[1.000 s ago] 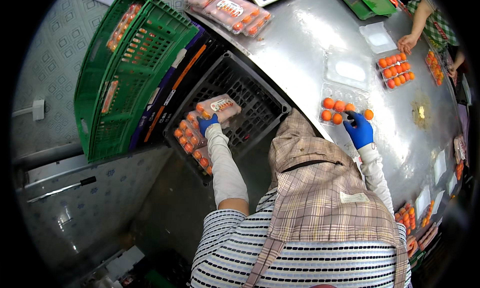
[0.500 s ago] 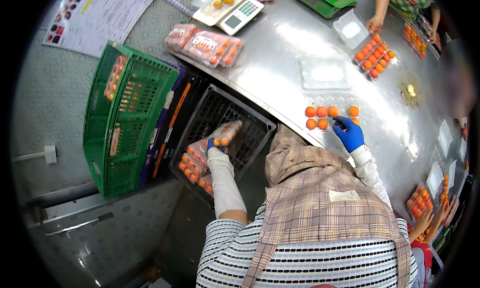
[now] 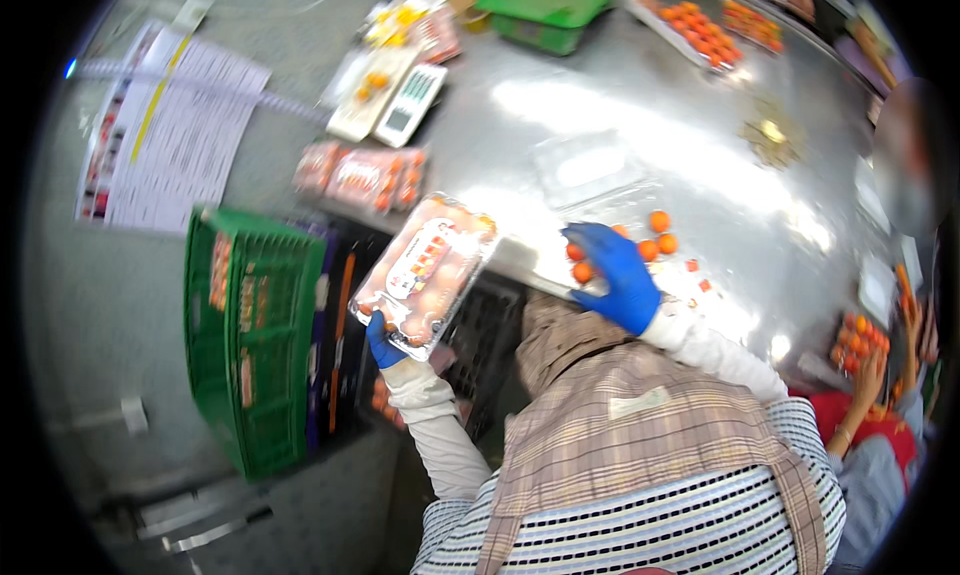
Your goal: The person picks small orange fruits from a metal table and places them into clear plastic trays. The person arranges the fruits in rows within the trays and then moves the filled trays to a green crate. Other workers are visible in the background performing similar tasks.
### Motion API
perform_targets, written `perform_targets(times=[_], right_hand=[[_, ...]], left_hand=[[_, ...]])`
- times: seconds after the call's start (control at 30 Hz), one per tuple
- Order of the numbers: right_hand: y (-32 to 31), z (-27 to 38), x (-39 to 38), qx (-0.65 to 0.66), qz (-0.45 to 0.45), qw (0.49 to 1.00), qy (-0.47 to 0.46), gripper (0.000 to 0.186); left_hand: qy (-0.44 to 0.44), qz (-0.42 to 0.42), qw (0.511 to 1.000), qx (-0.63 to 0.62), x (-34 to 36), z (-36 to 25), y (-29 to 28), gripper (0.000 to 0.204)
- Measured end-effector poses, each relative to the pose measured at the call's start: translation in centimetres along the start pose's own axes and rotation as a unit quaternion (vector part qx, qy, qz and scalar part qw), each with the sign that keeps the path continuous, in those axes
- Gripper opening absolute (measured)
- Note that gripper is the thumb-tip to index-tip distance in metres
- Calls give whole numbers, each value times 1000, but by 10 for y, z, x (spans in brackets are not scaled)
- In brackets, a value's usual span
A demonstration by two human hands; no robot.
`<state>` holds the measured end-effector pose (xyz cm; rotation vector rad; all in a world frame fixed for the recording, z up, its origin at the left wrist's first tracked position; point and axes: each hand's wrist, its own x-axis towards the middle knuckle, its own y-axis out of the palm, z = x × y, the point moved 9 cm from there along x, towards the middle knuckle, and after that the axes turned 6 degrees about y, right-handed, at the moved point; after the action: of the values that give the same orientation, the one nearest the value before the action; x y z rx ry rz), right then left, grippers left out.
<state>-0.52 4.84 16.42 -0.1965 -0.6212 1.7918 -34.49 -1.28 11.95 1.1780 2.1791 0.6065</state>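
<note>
My left hand (image 3: pixel 384 341), in a blue glove, grips the lower end of a closed clear fruit box (image 3: pixel 425 270), tilted above the black crate. The box has a printed label and round orange fruits inside. Fingers spread, my right hand (image 3: pixel 622 280) in its blue glove reaches over the left end of an open clear tray at the table's near edge. Orange fruits (image 3: pixel 583 272) show between its thumb and fingers, and more orange fruits (image 3: pixel 660 221) lie beyond it. The hand hides part of the tray. The tray's open lid (image 3: pixel 590 165) lies flat behind.
Packed fruit boxes (image 3: pixel 365 178) sit at the metal table's left corner, near a white scale (image 3: pixel 400 105) and a green container (image 3: pixel 548 10). Below are the black crate (image 3: pixel 490 320) and green crates (image 3: pixel 265 350). Co-workers' hands (image 3: pixel 870 375) handle fruit trays at right and far side.
My left hand has raised the fruit box out of the black crate. My right hand has shifted left across the tray. The whole view has turned somewhat.
</note>
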Motion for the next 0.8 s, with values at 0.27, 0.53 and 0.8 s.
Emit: perform_targets(times=[0.27,0.53,0.8], right_hand=[[-83,-75,-45,-12,-213,972,95,63],[-92,-244,-208,668,-417,577,217,39],[-57,-292,-249,695,-414,548,213,41]], left_hand=[[-235,370,881,176,-15,238,248,49],[136,734,479,463,-189,383,331,76],[294,743,294,525,-190,456,272,73]])
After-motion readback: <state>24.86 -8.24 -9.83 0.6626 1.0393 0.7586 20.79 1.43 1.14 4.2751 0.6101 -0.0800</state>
